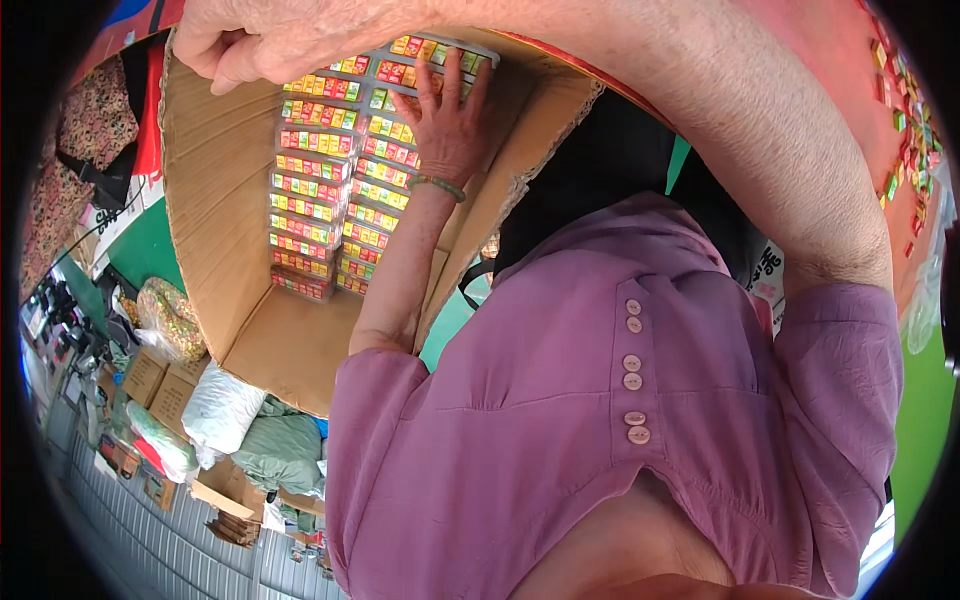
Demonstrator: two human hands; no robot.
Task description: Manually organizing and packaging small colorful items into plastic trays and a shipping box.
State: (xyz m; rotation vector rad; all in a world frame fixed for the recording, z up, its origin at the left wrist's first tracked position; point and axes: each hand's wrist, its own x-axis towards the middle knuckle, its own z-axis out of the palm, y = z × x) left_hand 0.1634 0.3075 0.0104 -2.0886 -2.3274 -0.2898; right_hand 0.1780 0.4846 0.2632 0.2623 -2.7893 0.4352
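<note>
A large open cardboard box [215, 200] stands in front of me. Inside it are two stacks of clear plastic packs [308, 190], each filled with rows of small red, yellow and green boxes. My left hand [448, 125] reaches into the carton, fingers spread and lying against the top packs of the right-hand stack. A beaded bracelet [438, 187] circles that wrist. My right arm crosses the top of the view. At its end, my right hand [265, 42] is closed with curled fingers over the box's upper left edge; whatever they hold is hidden.
A red table surface [800, 70] at the right carries many scattered small coloured boxes [910, 140]. At lower left are closed cartons [165, 390], a white sack [222, 410] and a green sack [280, 447]. Floral fabric [90, 150] shows at the far left.
</note>
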